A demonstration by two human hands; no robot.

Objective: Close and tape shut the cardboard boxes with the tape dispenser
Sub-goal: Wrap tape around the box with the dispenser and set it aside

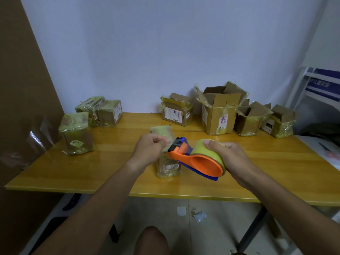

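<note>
Right hand point(232, 159) curled around the yellow roll of the orange tape dispenser point(197, 159), thumb on top, firm grip, held just above the table point(110, 173). Left hand point(150, 148) pinching with closed fingers at the dispenser's front, over a small taped box point(168, 167) on the table middle. Open cardboard boxes point(220, 111) standing at the far right, taped boxes point(77, 133) at the far left.

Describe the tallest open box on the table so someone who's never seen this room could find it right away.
Start at the yellow wooden table and look along its far edge by the wall, right of centre. The tall box stands in a row of boxes there. Unlike the box on its left and the open boxes on its right, it rises highest, flaps up.
</note>
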